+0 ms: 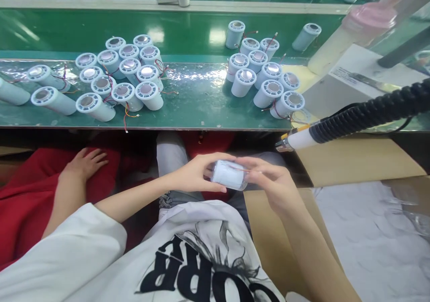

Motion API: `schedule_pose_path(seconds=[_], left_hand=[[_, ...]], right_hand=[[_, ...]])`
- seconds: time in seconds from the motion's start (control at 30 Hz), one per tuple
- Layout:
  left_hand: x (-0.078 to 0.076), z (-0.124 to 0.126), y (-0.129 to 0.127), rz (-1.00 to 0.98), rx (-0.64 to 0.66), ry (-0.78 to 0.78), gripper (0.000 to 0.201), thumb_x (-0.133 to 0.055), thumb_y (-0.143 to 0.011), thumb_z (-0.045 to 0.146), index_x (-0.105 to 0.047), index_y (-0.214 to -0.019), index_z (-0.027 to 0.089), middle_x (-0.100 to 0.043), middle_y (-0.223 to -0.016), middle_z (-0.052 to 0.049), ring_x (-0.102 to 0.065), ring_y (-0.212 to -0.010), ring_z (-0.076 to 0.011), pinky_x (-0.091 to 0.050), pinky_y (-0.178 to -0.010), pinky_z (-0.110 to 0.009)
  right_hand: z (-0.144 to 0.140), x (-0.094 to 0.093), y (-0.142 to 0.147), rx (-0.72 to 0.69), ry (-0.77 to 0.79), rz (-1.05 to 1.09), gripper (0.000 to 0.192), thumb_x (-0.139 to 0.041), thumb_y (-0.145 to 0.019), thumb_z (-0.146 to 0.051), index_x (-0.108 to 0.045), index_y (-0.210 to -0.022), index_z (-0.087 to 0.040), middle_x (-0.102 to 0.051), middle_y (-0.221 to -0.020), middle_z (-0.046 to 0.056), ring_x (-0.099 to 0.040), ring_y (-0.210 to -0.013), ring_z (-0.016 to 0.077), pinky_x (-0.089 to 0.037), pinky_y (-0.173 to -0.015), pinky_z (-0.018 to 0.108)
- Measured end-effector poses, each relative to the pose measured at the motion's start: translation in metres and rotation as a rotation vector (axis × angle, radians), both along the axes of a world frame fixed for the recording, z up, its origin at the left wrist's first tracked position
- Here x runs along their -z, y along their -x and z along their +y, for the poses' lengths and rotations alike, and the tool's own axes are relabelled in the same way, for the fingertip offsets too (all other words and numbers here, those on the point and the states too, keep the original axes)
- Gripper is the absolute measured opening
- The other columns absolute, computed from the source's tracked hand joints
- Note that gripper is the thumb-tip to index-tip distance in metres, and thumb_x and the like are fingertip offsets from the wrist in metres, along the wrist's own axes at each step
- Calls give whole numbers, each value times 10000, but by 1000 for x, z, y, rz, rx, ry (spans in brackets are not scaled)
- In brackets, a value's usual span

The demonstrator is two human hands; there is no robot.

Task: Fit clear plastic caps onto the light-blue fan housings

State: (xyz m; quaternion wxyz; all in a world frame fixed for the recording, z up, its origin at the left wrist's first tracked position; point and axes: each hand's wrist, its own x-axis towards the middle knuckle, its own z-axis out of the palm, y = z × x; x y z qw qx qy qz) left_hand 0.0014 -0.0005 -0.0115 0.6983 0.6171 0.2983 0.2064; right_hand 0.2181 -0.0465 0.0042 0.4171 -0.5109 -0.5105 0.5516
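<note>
Over my lap, my left hand (193, 172) is closed round a light blue cylinder (228, 175) lying on its side. A clear plastic edge shows around the cylinder's right end. Thin reddish wires (240, 169) run along its top to my right hand (277, 181), whose thumb and fingertips are pinched on them at that end. Similar cylinders with round metallic centres and thin coloured leads stand on the green bench in a left group (124, 91) and a right group (271, 87). Some in the left group lie tilted.
A black ribbed hose with a white nozzle (300, 138) reaches in from the right, near my right hand. Beside me are an open cardboard box (363, 161) and white sheeting with clear plastic pieces. A co-worker's hand (85, 163) rests on red cloth at left. Behind runs a green conveyor (188, 29).
</note>
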Motion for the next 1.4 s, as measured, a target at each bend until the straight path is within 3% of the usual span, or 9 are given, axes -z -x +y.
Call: schedule_pose_path(seconds=[0.07, 0.13, 0.27, 0.43, 0.7, 1.13, 1.4], left_hand=[[0, -2, 0, -60, -47, 102, 673, -779, -697, 281, -495, -1306, 237, -532, -1346, -119, -598, -1123, -244, -528, -899, -353], [-1, -4, 1, -86, -66, 154, 663, -776, -705, 280, -492, -1303, 241, -528, -1346, -117, -612, -1081, -232, -532, -870, -337], [-6, -3, 4, -65, -1, 143, 705, -769, -717, 297, -457, -1349, 276, -524, -1345, -108, -636, -983, -202, -543, -784, -288], [-13, 0, 8, -7, 70, -12, 779, -798, -681, 299, -451, -1377, 302, -516, -1380, -91, -611, -1086, -247, -539, -825, -289], [-18, 0, 11, -30, 96, -152, 758, -779, -707, 251, -447, -1387, 309, -511, -1400, -89, -542, -1223, -251, -512, -932, -297], [-17, 0, 14, -59, 90, -205, 774, -785, -695, 238, -451, -1391, 291, -508, -1403, -118, -520, -1255, -272, -508, -946, -320], [-17, 0, 15, -34, 94, -225, 774, -791, -689, 239, -455, -1382, 298, -511, -1388, -105, -508, -1259, -267, -506, -956, -326]], right_hand=[[-4, -2, -1, -125, -151, -166, 188, -771, -735, -341, -740, -899, -254, -628, -1267, 72, -581, -1172, 298, -512, -960, 454], [-10, -3, -1, -185, -315, -364, 352, -743, -766, -230, -677, -1108, -275, -556, -1362, 70, -520, -1249, 286, -441, -1049, 461], [-18, 0, -2, -174, -425, -426, 445, -713, -791, -159, -565, -1196, -269, -611, -1281, 78, -561, -1203, 256, -479, -1020, 413], [-18, 0, -7, -212, -299, -266, 465, -734, -792, -211, -525, -1203, -271, -611, -1244, 68, -588, -1164, 241, -549, -931, 345], [-17, -9, -6, -224, -120, -124, 449, -735, -797, -279, -514, -1187, -268, -598, -1237, 74, -590, -1144, 242, -562, -897, 347], [-14, -9, 3, -178, 152, 144, 381, -717, -795, -375, -523, -1100, -253, -668, -1099, 69, -655, -952, 202, -574, -746, 279], [-12, -2, 8, -84, 316, 343, 363, -767, -737, -400, -567, -994, -241, -672, -827, -11, -659, -722, 134, -570, -615, 216]])
